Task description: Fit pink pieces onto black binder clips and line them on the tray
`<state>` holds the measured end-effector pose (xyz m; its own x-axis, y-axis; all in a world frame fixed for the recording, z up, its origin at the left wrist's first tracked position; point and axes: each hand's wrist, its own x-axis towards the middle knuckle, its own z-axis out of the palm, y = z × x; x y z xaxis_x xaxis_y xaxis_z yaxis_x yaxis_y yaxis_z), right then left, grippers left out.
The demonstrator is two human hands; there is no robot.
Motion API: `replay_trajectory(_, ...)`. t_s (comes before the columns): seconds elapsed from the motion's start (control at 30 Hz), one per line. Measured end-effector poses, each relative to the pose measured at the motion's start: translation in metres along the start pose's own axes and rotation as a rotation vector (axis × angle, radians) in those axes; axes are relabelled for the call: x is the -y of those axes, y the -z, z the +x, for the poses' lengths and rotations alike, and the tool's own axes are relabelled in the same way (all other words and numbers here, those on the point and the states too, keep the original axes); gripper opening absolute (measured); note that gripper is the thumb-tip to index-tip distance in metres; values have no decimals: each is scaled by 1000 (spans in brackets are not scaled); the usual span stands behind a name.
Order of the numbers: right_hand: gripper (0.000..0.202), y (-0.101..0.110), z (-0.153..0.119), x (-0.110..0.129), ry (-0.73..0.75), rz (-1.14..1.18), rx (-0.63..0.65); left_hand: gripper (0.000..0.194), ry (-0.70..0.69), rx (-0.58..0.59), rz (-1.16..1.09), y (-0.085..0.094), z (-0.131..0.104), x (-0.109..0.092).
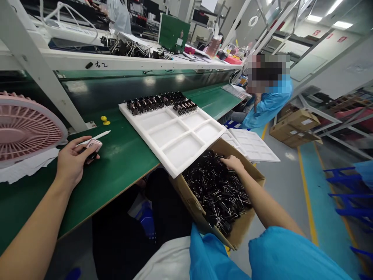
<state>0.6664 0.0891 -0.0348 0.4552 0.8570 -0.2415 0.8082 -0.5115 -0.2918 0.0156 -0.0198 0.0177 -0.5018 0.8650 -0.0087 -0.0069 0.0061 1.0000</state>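
Note:
On the left, my left hand [74, 157] is closed around a small white block-shaped piece with a long tapered white tip [101, 135]. Something black shows under its fingers, too small to name. My right hand [233, 163] reaches into a cardboard box [258, 175] heaped with black binder clips [212, 182]. Its fingers are drawn together at the pile's far edge; what they grip is hidden. Between the hands, a white foam tray [163, 157] overhangs the bench edge above the box. Rows of black clips [154, 103] stand along its far side, and several nearer compartments are bare.
A pink fan [29, 128] stands at the left on the green bench [116, 171], near two yellow knobs [105, 119]. More white trays [256, 144] lie beyond the box. A shelf [122, 61] runs above the bench. A person in blue [271, 101] sits farther along.

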Motion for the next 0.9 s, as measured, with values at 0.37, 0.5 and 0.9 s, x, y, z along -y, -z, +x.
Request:
replay_trajectory(0.37,35,70,-115,93,451,1166,373,64,32,133,41,1,0,0)
replay_trajectory(0.5,43,38,-171,188,678,1046,434,49,8,292,13,4,-6,-2)
replay_trajectory(0.9,62,-132,-271,350,700,1181,728,44,-37,456,-8,18,-12,-2)
